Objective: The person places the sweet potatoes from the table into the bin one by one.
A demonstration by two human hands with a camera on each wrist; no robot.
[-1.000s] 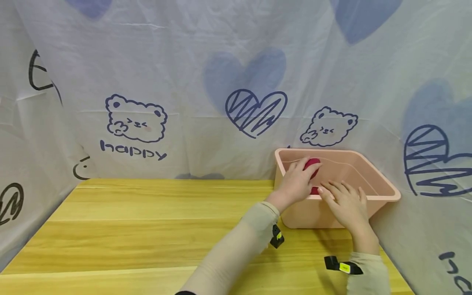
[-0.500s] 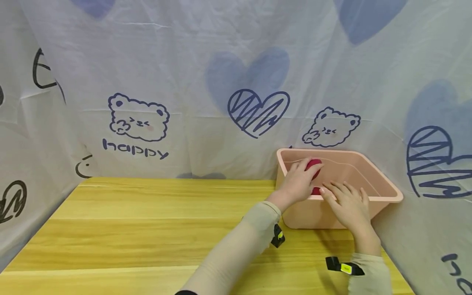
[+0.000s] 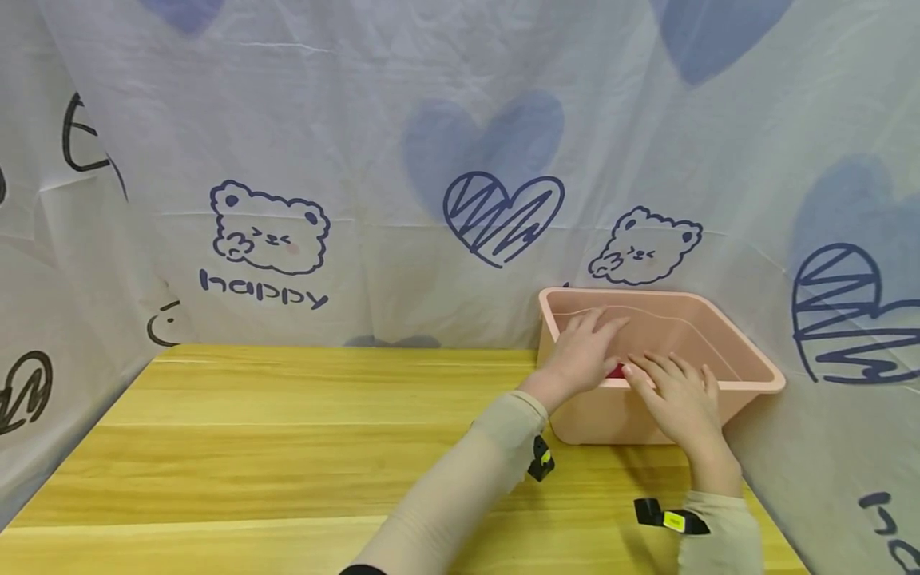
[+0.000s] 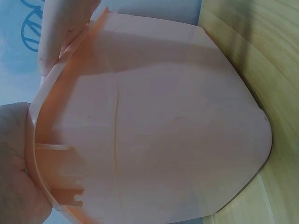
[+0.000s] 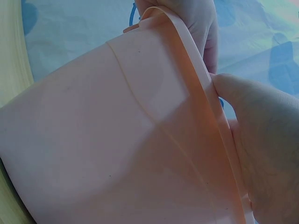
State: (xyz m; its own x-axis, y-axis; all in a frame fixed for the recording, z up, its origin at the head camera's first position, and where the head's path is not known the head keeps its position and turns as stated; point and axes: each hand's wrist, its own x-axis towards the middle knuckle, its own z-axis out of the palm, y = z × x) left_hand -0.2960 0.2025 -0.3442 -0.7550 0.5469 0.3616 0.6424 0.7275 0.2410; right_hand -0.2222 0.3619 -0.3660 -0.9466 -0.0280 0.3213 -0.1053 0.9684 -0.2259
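Note:
A pink plastic bin (image 3: 604, 417) stands at the right back of the table. Over its left side reaches my left hand (image 3: 577, 351), fingers apart and nothing between them. Just past that hand, a bit of something red (image 3: 616, 370) shows inside the bin; most of it is hidden by the front wall and the hand. My right hand (image 3: 676, 399) lies across the front rim, fingers extended inward and thumb at the edge. In the right wrist view, the right hand (image 5: 268, 140) is right at the rim. The left wrist view has the left hand (image 4: 21, 163) beside the rim too.
The table (image 3: 287, 431) has a yellow wood-grain top. A pale cloth (image 3: 374, 160) printed with hearts and bears hangs behind it and along both sides. The bin stands close to the cloth at the back and right.
The round red object that my left hand held is gone from its fingers, let go inside the bin. Both hands keep nearly the same place at the bin.

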